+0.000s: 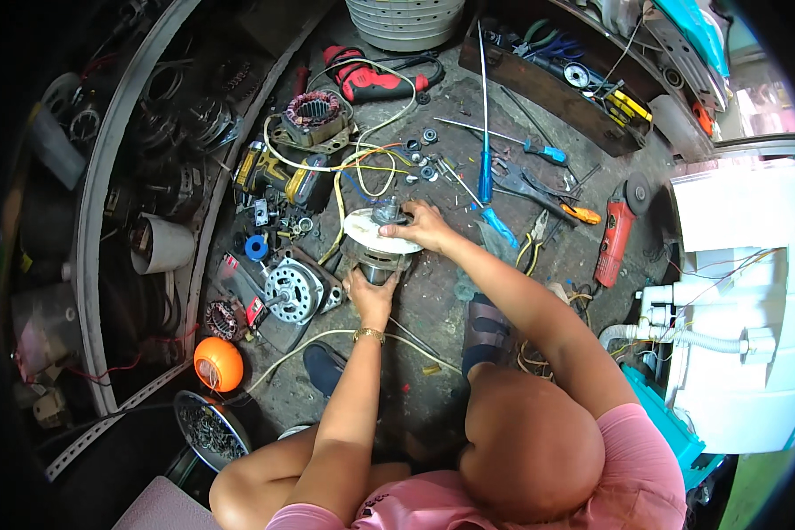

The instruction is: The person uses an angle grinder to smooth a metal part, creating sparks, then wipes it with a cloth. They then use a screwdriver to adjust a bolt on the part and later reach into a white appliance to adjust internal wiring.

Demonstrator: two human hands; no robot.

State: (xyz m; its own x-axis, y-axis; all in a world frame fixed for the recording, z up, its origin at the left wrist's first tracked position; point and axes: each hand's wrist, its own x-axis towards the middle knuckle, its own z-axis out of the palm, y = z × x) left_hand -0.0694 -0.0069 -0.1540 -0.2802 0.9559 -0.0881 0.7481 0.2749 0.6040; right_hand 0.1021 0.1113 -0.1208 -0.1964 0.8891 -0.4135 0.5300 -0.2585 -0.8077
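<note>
right hand (pixel 427 228) touches white disc (pixel 360 233); bowl (pixel 184 409) holds small metal pieces (pixel 212 432)

left forearm (pixel 344 415) reaches toward twelve o'clock, left hand (pixel 370 292) gripping; right forearm (pixel 514 305) slants between ten and eleven o'clock, right hand (pixel 426 227) curled.

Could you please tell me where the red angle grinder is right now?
The red angle grinder lies at the head view's right, between an orange-handled tool and white housing.
</note>
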